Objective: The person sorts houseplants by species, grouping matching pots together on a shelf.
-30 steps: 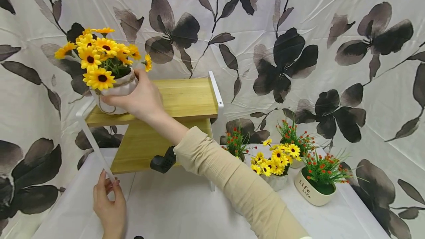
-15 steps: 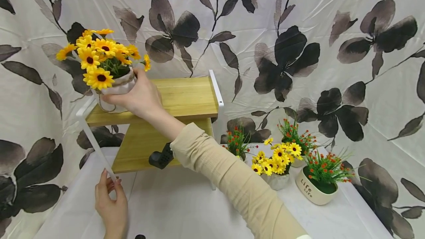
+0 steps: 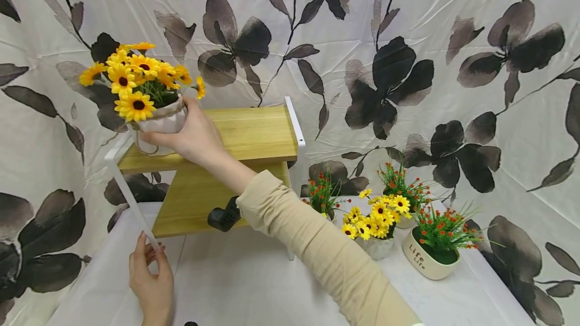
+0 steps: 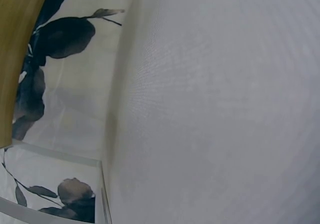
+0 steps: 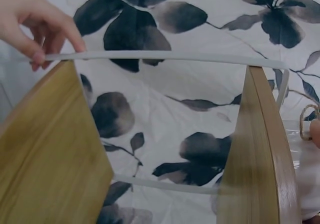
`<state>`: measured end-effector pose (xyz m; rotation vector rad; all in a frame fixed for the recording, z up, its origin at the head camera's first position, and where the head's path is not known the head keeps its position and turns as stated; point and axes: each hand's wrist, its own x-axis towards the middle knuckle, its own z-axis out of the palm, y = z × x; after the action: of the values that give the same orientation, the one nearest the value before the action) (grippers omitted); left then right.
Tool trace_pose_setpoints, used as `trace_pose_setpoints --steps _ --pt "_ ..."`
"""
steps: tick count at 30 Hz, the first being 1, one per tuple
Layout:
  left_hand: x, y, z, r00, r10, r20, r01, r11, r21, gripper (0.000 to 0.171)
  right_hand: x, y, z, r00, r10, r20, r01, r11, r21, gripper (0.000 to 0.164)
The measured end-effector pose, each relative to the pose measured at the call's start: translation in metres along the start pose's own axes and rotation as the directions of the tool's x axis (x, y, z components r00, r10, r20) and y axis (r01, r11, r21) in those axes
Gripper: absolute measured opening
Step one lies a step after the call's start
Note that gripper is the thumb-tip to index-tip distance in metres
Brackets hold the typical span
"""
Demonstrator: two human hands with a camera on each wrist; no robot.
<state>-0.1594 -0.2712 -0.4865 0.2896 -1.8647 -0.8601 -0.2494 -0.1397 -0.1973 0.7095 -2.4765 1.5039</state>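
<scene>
My right hand [image 3: 195,137] grips a white pot [image 3: 165,122] of yellow artificial sunflowers [image 3: 138,77], thumb across its front. Twine is tied around the pot, which stands at the left end of the top board [image 3: 254,132] of a two-tier wooden shelf. Lower down, my left hand [image 3: 154,280] pinches the shelf's white metal side frame [image 3: 129,200] between thumb and fingers. The right wrist view shows that left hand [image 5: 42,21] on the frame beside the lower board [image 5: 55,149], and a strip of the pot [image 5: 302,184] at the right edge. My left hand is out of the left wrist view.
On the white table [image 3: 235,286] to the right stand a sunflower pot [image 3: 378,248], an oval "Life" planter [image 3: 430,260] with red-flowered grass, and more red-flowered plants [image 3: 322,192] behind. My right sleeve [image 3: 317,245] crosses in front of the shelf. Floral cloth [image 3: 317,79] hangs behind.
The sunflowers in my right hand have shifted very slightly to the right, and the loose twine end with them. Both hands keep their holds on the pot and the frame.
</scene>
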Motion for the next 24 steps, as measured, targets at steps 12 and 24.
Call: trace_pose_setpoints --steps 12,24 --pt "-0.001 0.000 0.001 1.000 0.002 -0.007 -0.002 1.000 -0.003 0.059 -0.024 0.005 -0.019 0.999 0.019 0.045 -0.020 1.000 0.018 0.090" --pt "-0.001 0.003 0.000 1.000 0.004 0.000 -0.004 1.000 0.003 0.058 -0.070 0.021 -0.052 0.988 -0.151 0.000 0.150 0.981 0.122 0.077"
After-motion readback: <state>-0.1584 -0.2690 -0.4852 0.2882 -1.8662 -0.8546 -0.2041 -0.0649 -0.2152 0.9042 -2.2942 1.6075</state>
